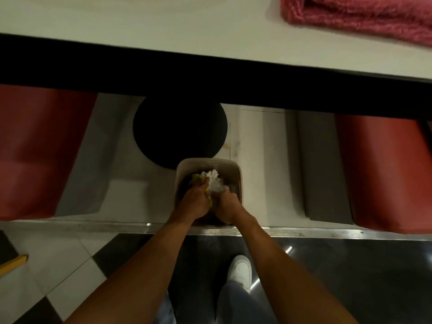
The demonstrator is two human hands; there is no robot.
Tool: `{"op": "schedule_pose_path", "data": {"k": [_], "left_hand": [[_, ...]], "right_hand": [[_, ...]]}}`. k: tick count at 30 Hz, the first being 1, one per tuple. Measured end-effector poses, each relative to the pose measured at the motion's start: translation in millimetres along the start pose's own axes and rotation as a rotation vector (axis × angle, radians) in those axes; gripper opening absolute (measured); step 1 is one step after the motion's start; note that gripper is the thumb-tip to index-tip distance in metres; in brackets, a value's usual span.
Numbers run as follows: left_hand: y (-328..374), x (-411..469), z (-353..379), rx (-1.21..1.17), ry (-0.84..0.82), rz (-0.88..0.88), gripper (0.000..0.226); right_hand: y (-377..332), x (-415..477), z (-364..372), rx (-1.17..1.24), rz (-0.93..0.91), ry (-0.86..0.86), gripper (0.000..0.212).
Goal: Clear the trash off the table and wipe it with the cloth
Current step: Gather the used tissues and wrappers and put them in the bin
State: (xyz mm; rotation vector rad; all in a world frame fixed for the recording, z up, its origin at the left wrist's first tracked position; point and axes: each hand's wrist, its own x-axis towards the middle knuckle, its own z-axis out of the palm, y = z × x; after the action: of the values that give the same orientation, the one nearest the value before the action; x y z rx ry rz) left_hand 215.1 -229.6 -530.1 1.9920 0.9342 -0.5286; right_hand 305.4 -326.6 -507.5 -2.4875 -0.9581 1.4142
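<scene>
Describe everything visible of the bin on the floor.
The bin is a small beige tub, plastic by its look, with rounded corners, upright on the floor beside a round black base. The left hand grips a yellow wrapper and the right hand clear plastic inside it, next to crumpled white paper.

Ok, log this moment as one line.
phase: trash disposal | left hand grips yellow wrapper in beige plastic bin | right hand at clear crumpled plastic, grip unclear | pink fluffy cloth on white table, untouched
</scene>
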Motion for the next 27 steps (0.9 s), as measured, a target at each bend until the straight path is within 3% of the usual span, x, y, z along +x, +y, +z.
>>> {"op": "schedule_pose_path", "data": {"k": [7, 16, 24, 27], "left_hand": [[-4.6, 10.1, -6.8, 0.053, -0.076, -0.051, 0.067], [18.2, -26.3, -23.6, -0.066, 0.136, 0.03, 0.06], [60.8, -107.8, -78.0, -0.033, 0.065, -0.052, 0.043], [76.6, -151.9, -103.3, -0.039, 0.018, -0.074, 0.039]], "right_hand": [[8.6, -9.8, -9.4, 0.116, 0.042, 0.019, 0.053], [0.5, -57.4, -38.7, 0.194, 0.002, 0.172, 0.053], [-24.6, -133.2, -63.5, 0.262, 0.044, 0.176, 0.049], [-40.3, -169.7, -73.3, 0.257, 0.045, 0.152, 0.06]]}}
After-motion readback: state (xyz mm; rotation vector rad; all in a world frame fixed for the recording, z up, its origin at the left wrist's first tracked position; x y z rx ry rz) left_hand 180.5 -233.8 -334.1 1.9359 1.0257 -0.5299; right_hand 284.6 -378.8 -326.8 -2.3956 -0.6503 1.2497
